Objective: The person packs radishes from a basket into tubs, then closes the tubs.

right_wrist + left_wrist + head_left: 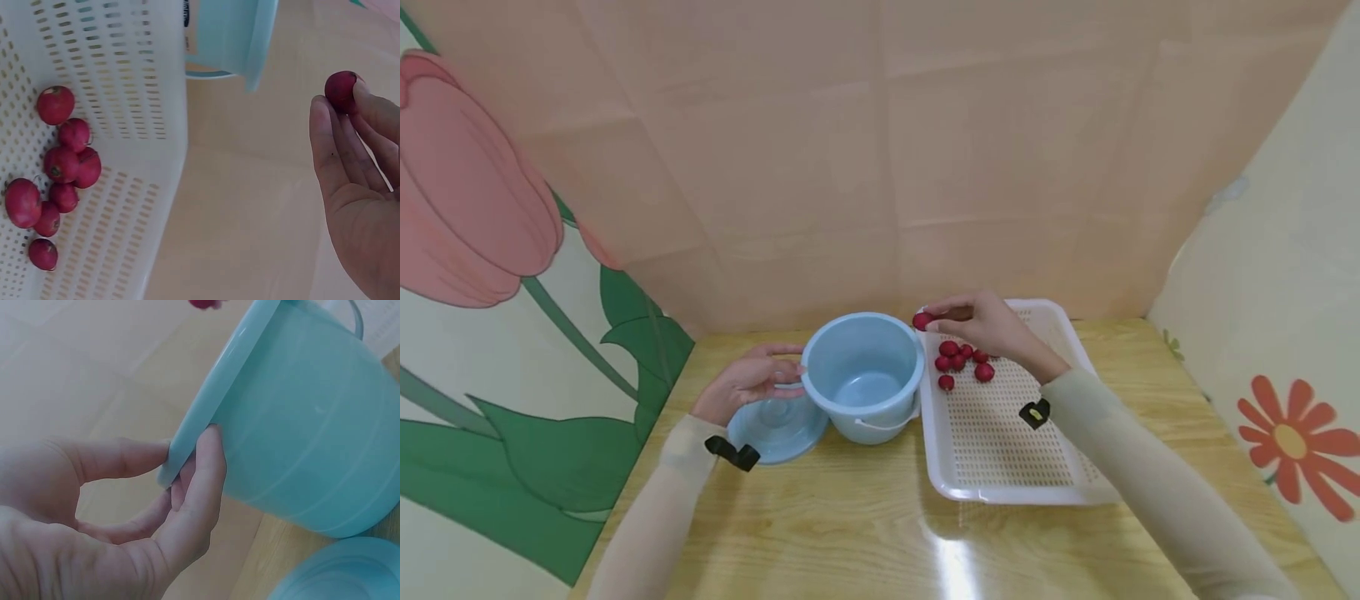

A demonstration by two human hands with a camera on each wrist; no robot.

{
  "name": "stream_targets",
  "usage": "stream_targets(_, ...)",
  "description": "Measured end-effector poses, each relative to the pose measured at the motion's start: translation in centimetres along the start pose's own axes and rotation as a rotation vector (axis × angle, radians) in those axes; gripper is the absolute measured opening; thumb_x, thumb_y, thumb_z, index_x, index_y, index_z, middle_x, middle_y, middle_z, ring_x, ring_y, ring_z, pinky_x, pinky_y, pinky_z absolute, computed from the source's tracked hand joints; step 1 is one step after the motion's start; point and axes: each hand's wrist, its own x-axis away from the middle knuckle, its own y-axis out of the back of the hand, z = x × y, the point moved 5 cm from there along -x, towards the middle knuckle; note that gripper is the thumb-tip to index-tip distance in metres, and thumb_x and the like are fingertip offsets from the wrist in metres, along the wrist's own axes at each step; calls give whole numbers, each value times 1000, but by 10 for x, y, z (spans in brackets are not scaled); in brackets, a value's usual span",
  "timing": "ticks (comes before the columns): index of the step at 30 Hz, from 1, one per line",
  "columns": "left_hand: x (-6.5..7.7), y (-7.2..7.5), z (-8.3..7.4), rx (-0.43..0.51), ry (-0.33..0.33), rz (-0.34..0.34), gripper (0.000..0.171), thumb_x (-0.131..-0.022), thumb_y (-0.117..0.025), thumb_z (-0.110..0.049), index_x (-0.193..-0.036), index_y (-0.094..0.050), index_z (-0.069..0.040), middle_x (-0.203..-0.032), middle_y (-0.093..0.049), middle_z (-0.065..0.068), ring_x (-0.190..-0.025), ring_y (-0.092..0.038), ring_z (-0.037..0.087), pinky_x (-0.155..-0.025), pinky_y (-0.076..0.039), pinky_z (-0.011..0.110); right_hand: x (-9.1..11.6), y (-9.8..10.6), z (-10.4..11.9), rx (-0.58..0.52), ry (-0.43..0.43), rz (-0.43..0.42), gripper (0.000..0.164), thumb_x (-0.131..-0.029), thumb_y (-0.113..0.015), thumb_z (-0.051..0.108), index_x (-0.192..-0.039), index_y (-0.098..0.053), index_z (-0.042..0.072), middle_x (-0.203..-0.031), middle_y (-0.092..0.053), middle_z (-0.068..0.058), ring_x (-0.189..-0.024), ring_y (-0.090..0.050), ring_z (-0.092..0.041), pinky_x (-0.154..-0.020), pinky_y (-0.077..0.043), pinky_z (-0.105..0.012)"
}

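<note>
1. Pale sleeves (1150,483), each with a black clip (1036,413) fixed near the cuff, are stretched over the bench (835,525) from its near edge.
2. By the left hand (751,382), the rim of a blue bucket (861,354) is pinched between thumb and fingers, on the side facing the bench's left edge.
3. By the right hand (988,327), one red radish (922,321) is held at the fingertips, above the far left corner of a white basket (1018,446), just beside the bucket.
4. The bucket is set mouth up near the middle of the bench's far edge.
5. A blue lid (784,433) is laid beside it, toward the left edge.
6. The basket is placed toward the far right corner; eight loose radishes (948,348) are gathered in its far left part.
7. Behind the far edge, a peach-coloured sheet (880,167) is hung.
</note>
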Motion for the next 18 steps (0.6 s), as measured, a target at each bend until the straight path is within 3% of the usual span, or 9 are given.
stream_targets(9, 0, 4, 2, -21, -14, 23, 60, -101, -59, 6, -158, -38, -1, -119, -70, 12, -98, -75, 19, -97, -62, 43, -22, -9, 15, -7, -4, 33, 32, -95, -80, 31, -125, -78, 19, -123, -79, -5, -115, -76, -23, -102, -60, -48)
stream_targets(18, 0, 5, 2, -12, 11, -5, 61, -101, -59, 5, -158, -39, -3, -123, -69, 14, -101, -74, 20, -90, -65, 39, -45, -28, 34, -39, -7, 116, 32, -97, -77, 26, -128, -76, 15, -127, -77, -6, -119, -74, -23, -104, -59, -45)
